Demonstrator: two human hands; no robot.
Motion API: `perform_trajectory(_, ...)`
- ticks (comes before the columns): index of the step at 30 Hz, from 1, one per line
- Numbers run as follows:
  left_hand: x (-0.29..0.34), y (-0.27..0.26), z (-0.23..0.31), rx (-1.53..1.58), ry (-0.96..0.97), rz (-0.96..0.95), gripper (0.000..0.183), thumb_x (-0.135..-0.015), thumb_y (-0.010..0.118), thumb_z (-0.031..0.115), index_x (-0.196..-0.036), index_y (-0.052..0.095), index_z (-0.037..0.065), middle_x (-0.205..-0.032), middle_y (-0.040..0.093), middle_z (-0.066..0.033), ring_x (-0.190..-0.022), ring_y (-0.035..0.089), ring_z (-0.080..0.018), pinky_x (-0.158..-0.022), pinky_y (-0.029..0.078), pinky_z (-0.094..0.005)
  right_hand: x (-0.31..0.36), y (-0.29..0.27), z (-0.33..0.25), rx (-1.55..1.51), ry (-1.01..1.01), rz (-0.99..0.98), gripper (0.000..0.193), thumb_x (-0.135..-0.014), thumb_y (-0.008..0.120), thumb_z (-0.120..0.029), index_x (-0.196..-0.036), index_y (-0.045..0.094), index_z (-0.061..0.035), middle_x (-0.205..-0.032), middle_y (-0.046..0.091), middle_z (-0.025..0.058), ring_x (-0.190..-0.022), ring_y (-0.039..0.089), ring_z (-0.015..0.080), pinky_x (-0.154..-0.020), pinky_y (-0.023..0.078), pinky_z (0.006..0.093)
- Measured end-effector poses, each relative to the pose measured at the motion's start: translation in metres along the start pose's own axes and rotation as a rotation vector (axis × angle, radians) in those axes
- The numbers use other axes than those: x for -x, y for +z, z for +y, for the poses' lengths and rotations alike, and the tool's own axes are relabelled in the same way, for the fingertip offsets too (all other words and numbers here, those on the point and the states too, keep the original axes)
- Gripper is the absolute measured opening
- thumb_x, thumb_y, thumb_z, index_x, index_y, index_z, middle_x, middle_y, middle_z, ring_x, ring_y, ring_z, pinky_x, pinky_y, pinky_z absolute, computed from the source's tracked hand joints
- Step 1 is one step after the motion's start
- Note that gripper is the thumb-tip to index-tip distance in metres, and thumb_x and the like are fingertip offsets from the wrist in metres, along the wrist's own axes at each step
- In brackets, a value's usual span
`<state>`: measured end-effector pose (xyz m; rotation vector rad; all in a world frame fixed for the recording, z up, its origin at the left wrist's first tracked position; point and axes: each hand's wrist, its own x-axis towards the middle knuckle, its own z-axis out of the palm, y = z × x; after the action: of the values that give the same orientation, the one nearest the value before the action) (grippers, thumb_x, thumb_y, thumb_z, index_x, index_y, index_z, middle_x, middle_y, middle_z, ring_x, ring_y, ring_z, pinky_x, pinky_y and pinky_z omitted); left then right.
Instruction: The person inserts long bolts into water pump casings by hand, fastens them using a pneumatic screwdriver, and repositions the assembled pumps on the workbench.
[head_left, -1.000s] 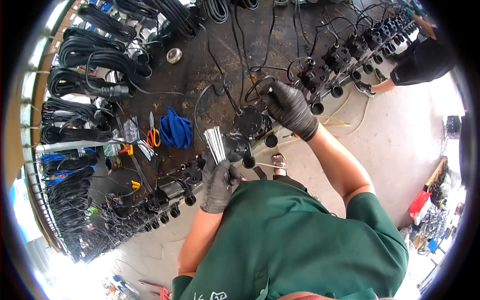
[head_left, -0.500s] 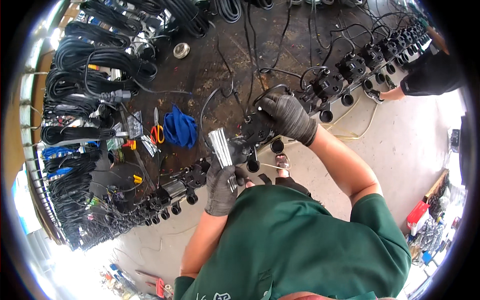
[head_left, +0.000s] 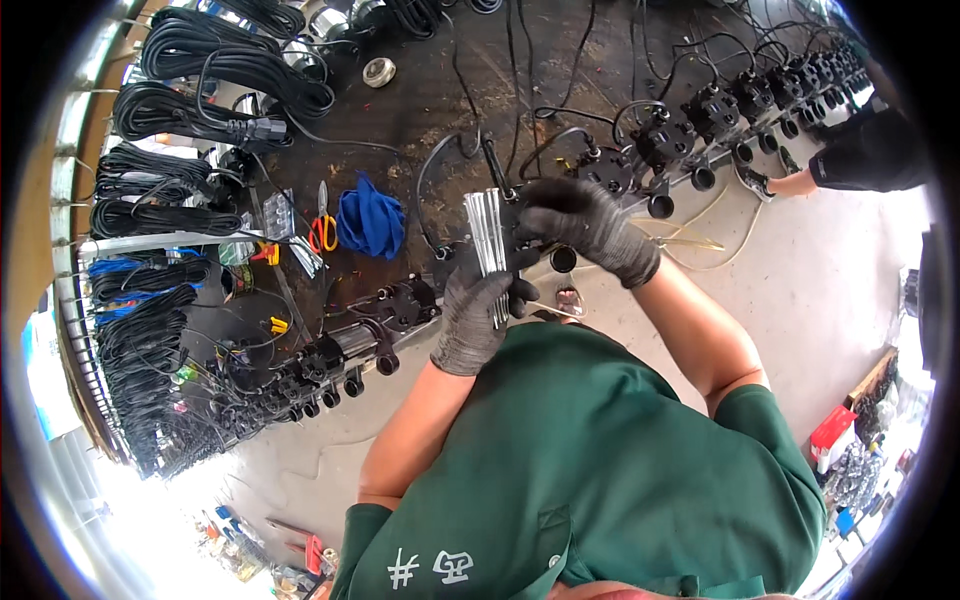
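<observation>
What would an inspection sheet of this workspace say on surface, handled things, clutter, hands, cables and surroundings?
Surface: dark, scuffed tabletop, scattered with small specks.
Handled things: bundle of thin silvery rods; nearby, a row of black, rounded motor-like units along the table edge.
Clutter: orange-handled metal scissors, crumpled blue cloth, round silvery disc.
Hands: dark-grey-gloved left hand closed around the rods; dark-grey-gloved right hand beside them, fingers curled, any contents hidden.
Cables: thick black coils at left; loose black leads across the tabletop.
Surroundings: pale floor, red box, another person's black shorts at right.
</observation>
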<state>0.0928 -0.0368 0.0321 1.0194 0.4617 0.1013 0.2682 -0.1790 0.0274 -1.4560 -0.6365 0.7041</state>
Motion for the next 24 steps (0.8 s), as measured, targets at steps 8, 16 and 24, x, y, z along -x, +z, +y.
perform_trajectory(8, 0.002, 0.020, -0.002, -0.005, -0.046, -0.034, 0.037, -0.097, 0.061, 0.016, -0.129, 0.054, 0.000, -0.097, 0.071, -0.0163, -0.079, 0.072, -0.0231, -0.059, 0.057, -0.0302, 0.018, 0.011, 0.016, -0.329, 0.253, -0.112, 0.031, -0.095, 0.071, -0.020, -0.119, 0.068, -0.0006, -0.092, 0.071, 0.0031, -0.076, 0.067, 0.0105, -0.059, 0.052, 0.0264)
perform_trajectory(16, 0.001, -0.013, -0.018, 0.096, -0.068, 0.104, 0.038, -0.094, 0.055, 0.006, -0.132, 0.055, -0.002, -0.112, 0.070, -0.0199, -0.089, 0.074, -0.0282, -0.064, 0.063, -0.0399, 0.036, -0.040, 0.010, -0.260, -0.152, 0.477, 0.014, -0.100, 0.067, -0.016, -0.105, 0.070, -0.0037, -0.087, 0.069, 0.0009, -0.078, 0.066, 0.0096, -0.070, 0.054, 0.0269)
perform_trajectory(24, 0.016, -0.010, -0.010, 0.260, -0.009, 0.015, 0.048, -0.094, 0.056, 0.008, -0.141, 0.047, 0.004, -0.127, 0.067, -0.0213, -0.100, 0.074, -0.0278, -0.071, 0.066, -0.0320, 0.026, -0.046, 0.050, 0.016, -0.231, 0.465, 0.008, -0.098, 0.066, -0.004, -0.106, 0.065, -0.0026, -0.089, 0.065, 0.0011, -0.079, 0.056, 0.0067, -0.069, 0.049, 0.0256)
